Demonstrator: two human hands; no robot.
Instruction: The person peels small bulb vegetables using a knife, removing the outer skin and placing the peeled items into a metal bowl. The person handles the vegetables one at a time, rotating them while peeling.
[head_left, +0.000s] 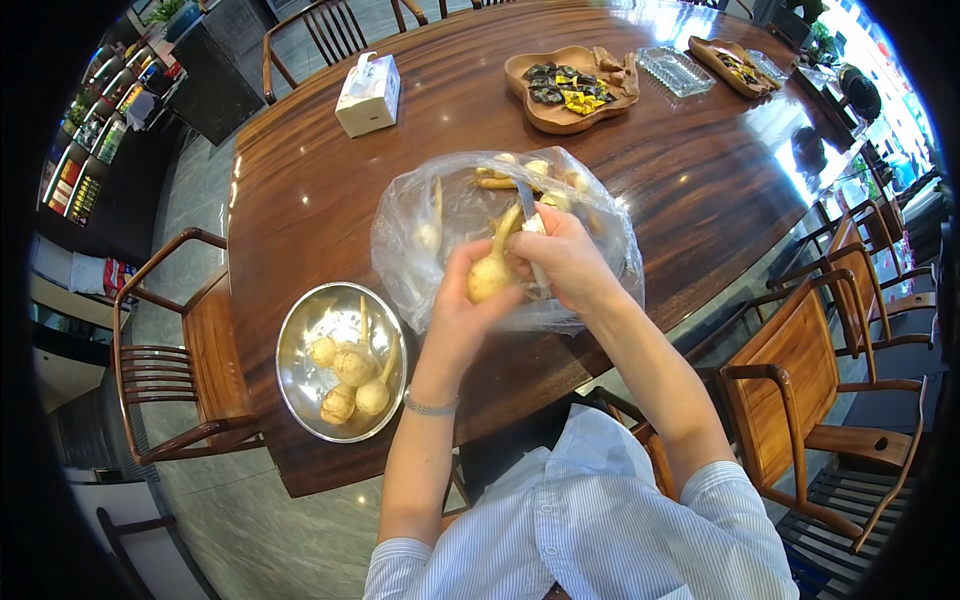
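Between the fingers of my left hand (469, 277) is a round, pale yellow bulb (491, 279) with a long stalk pointing up and away. My right hand (559, 251) grips a small knife (526, 201), its blade tilted up beside the stalk; the fingertips also touch the bulb. Both hands are over a clear plastic bag (409, 202) spread on the table, holding several more bulbs (537, 168) and stalk pieces at its far side. Left of my forearm stands a shiny metal bowl (294, 330) with several pale bulbs (355, 367), some with stalks.
The polished wooden table (300, 217) carries a tissue box (369, 96), a carved wooden tray (525, 112) of wrapped sweets, a glass dish (675, 71) and a second wooden tray (727, 67). Wooden armchairs stand at the left (214, 345) and right (787, 382).
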